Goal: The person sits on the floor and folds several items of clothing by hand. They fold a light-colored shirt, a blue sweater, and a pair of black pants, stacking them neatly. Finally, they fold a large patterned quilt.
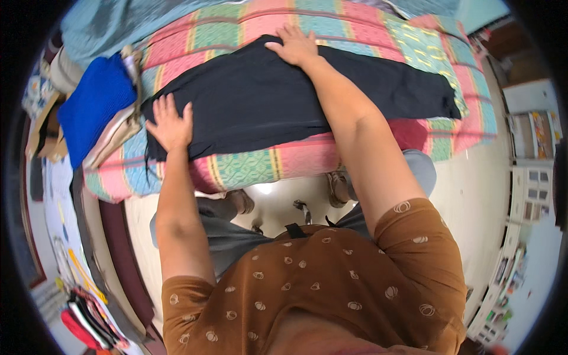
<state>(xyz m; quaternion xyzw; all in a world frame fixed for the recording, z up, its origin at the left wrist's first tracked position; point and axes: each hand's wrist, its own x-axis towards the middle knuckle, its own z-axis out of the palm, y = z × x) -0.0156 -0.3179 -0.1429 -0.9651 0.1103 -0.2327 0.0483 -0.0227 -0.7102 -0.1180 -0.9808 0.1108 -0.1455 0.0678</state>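
Note:
A pair of black trousers (pixel 254 100) lies spread sideways across a striped, quilted bedcover (pixel 251 168). The broad end is at the left, and a leg narrows toward the right. My left hand (pixel 171 125) rests flat on the broad end with its fingers spread. Farther away, my right hand (pixel 294 46) lies open on the far edge of the cloth, near the middle, its fingertips reaching the bedcover. Neither hand grips the cloth. A thin dark cord hangs from the trousers' near left corner.
At the left of the bed sits a pile of folded clothes with a blue knitted piece (pixel 100 103) on top. A cardboard box (pixel 50 133) stands beyond it. A blue sheet (pixel 124 26) covers the far side. White shelves (pixel 526 192) line the right wall.

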